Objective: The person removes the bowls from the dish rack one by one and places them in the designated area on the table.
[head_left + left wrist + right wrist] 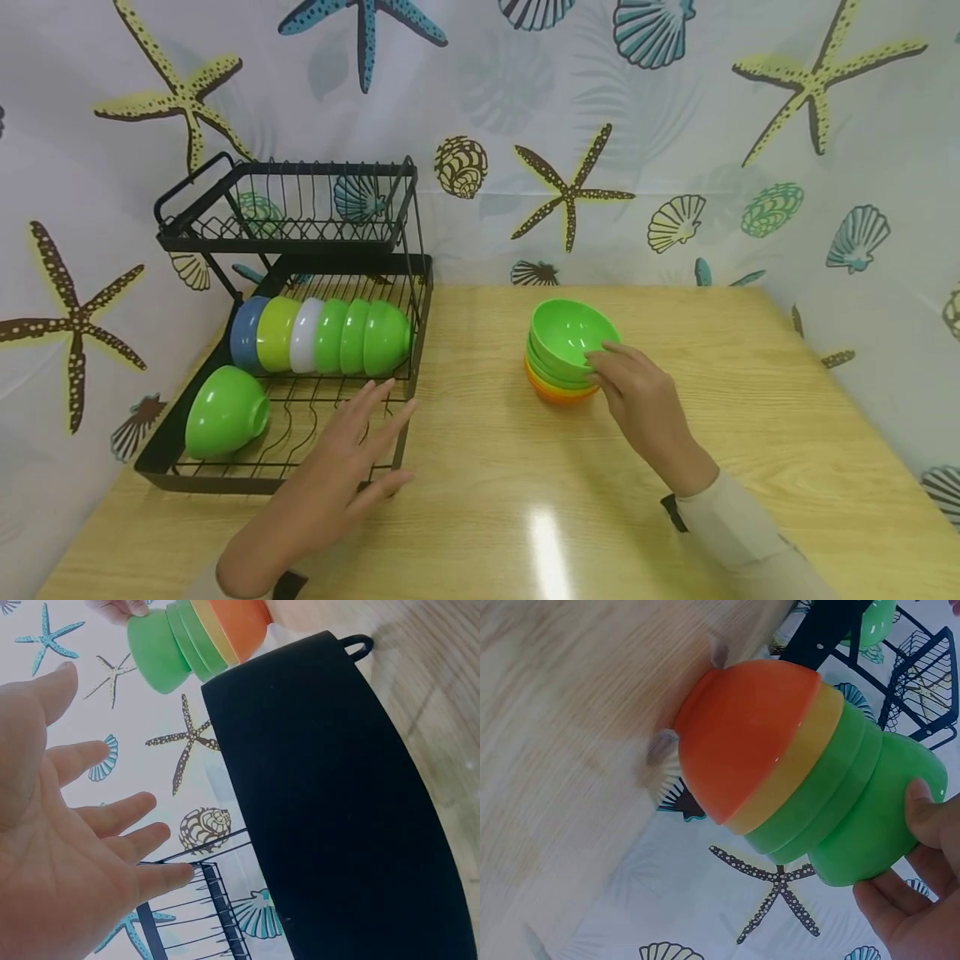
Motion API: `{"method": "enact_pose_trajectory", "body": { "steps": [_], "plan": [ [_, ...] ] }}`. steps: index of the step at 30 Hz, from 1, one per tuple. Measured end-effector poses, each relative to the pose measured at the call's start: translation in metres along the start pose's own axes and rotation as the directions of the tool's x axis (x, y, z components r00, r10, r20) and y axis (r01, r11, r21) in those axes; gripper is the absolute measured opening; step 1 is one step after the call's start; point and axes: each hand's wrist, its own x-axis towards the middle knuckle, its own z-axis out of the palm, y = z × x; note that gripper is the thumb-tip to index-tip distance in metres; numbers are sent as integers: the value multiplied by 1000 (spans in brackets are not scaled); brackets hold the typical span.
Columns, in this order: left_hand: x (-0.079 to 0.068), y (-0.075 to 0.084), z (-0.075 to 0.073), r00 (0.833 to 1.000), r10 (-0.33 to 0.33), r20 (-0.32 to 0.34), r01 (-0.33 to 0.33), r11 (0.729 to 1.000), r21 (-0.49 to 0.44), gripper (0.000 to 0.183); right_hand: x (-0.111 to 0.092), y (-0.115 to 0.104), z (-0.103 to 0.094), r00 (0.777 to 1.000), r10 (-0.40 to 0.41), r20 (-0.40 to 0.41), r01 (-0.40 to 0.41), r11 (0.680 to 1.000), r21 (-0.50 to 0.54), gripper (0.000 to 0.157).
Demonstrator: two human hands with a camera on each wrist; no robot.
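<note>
Left hand spread wide and empty by the rack's front-right corner, right hand pinches the top green bowl, towards the table's back edge, where tight nesting could drag up the next bowl!

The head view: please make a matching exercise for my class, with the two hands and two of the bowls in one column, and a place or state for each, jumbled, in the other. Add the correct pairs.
Column one:
1. Left hand
2. Right hand
3. Blue bowl
4. Orange bowl

Column two:
A. At the bottom of the stack on the table
B. Standing on edge in the black rack
C. Spread open, holding nothing
D. Holding the top green bowl

Right pairs: 1-C, 2-D, 3-B, 4-A
</note>
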Motion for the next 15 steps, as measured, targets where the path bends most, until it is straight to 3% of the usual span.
{"method": "enact_pose_trajectory", "body": {
  "steps": [15],
  "plan": [
    [-3, -6, -1, 999, -29, 22, 29, 999, 13, 71, -4, 6, 9, 988, 81, 128, -81, 997, -6, 26]
  ]
}}
